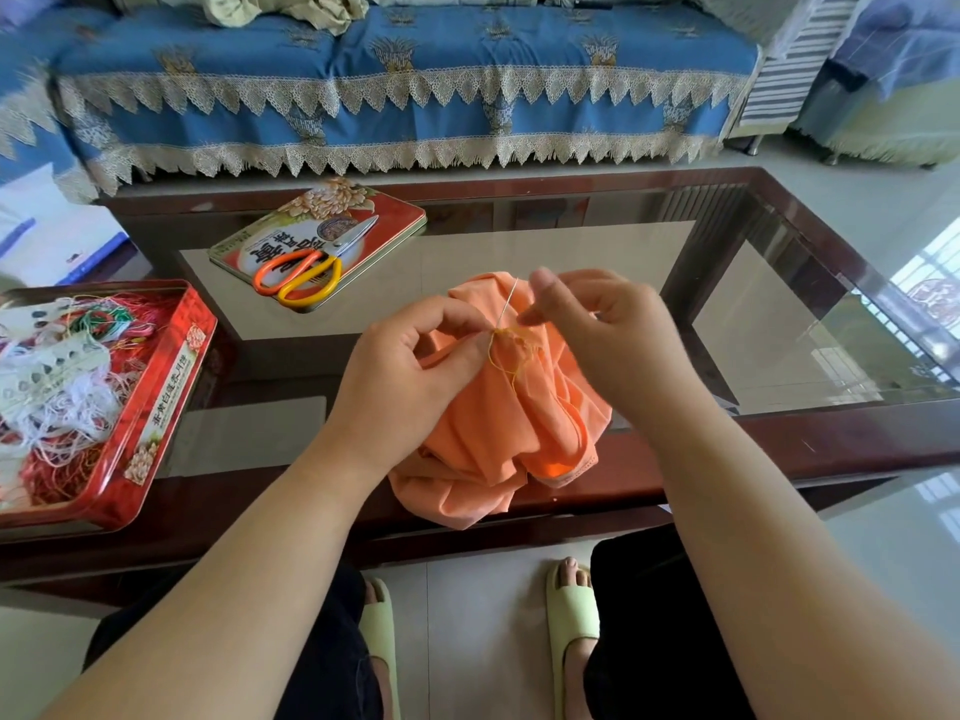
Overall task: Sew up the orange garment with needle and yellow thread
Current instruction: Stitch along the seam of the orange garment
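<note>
The orange garment (498, 428) lies bunched on the near edge of the glass-topped table. My left hand (410, 366) pinches a fold of it near the top. A thin silver needle (506, 304) sticks up out of that fold, with tangled yellow thread (511, 350) around its base. My right hand (597, 330) hovers just right of the needle, thumb raised and fingertips close to the thread; whether they pinch it is unclear.
A red tin (156, 387) full of tangled threads sits at the left table edge. Its lid (395, 215) lies further back with orange and yellow scissors (306, 272) on it. A blue sofa (395, 70) stands behind the table (779, 428).
</note>
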